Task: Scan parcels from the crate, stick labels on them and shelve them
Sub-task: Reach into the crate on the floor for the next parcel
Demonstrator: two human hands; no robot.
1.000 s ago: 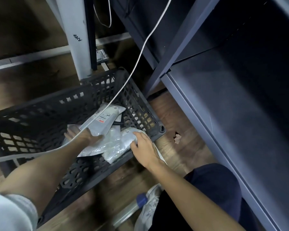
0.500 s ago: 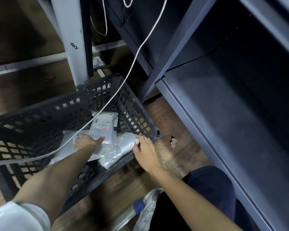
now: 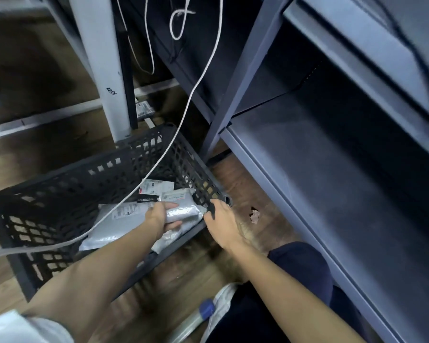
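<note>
Head view: a black lattice crate (image 3: 60, 194) is seen standing on a wooden floor (image 3: 47, 149), beside a dark grey metal shelf (image 3: 332, 174). Several grey plastic parcels are seen lying in the crate's right-hand corner. One silver-grey parcel (image 3: 183, 211) is gripped by the left hand (image 3: 162, 219), with the thumb laid over its top and the fingers curled underneath; the parcel is held inside the crate, close against the right wall. A flatter grey parcel (image 3: 124, 214) with a printed label is seen beneath the left wrist, and a white-labelled packet (image 3: 156, 188) lies further back, near the far wall. The right hand (image 3: 223, 221) is rested on the crate's right rim at the corner, fingers bent over the edge; how firmly the rim is gripped cannot be told. A white cable (image 3: 183, 112) is seen hanging down from above and running across the crate toward the lower left. A white post (image 3: 104, 70) with handwritten marks stands behind the crate. A scrap of brown paper (image 3: 254, 215) lies on the floor between crate and shelf. A dark trouser knee (image 3: 302, 273) and a pale shoe (image 3: 223, 300) are visible at the bottom.
</note>
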